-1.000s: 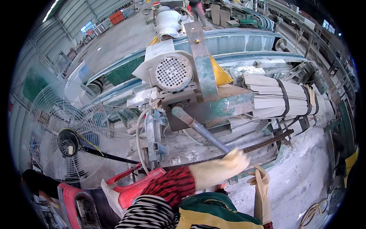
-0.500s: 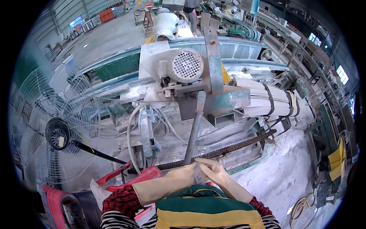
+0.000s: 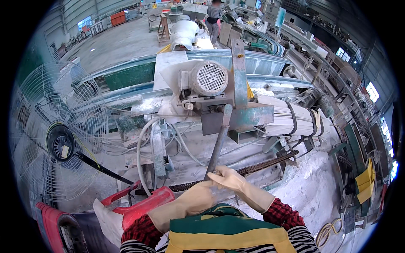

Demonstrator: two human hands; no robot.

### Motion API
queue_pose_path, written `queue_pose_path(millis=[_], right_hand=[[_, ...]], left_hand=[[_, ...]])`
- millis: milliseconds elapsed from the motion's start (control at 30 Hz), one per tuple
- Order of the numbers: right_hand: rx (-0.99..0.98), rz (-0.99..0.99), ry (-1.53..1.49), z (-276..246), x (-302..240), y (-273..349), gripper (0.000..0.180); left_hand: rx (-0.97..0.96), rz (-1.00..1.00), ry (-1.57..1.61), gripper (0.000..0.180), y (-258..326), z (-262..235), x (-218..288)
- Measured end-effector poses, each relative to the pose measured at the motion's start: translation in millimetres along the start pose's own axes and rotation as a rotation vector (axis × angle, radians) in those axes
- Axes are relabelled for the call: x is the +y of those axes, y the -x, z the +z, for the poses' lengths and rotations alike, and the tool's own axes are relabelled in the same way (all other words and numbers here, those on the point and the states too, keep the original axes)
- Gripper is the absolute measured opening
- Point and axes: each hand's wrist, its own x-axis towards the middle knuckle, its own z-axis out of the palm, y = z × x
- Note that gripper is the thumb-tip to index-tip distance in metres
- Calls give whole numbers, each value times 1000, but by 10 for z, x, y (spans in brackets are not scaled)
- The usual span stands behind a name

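Note:
A grey metal lever handle (image 3: 219,141) slopes down from a dusty cutting machine with a round electric motor (image 3: 209,78) on top. My right hand (image 3: 230,179), in a cream rubber glove, is closed around the lever's lower end. My left hand (image 3: 198,198), gloved the same, lies just below and left of it, fingers curled against the lever's end and the right glove. Red checked sleeves and a green and yellow apron (image 3: 223,232) fill the lower edge. Behind my hands a dark toothed rail (image 3: 253,168) crosses the frame.
A big wire-caged fan (image 3: 55,135) stands at the left. A strapped bundle of white slabs (image 3: 291,120) lies right of the machine. A red plastic stool (image 3: 141,202) is at lower left. White dust covers the floor at right. A person stands far back (image 3: 213,12).
The lever swung from slanting leftward to nearly upright in front of me. My left hand came up and joined the right one at the lever's end.

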Motion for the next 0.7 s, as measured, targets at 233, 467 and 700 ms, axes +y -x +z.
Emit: queue_pose_path(millis=[233,467,700], right_hand=[[-95,48,119,-148,-197,-124,43],[-224,119,178,-196,-211,-190,45],[-150,0,-47,227,-410,-326,44]], left_hand=[[345,-539,1180,55,509,726,-348],[542,-466,1794,49,233,731,-56],[915,-630,1359,29,375,692,-463]])
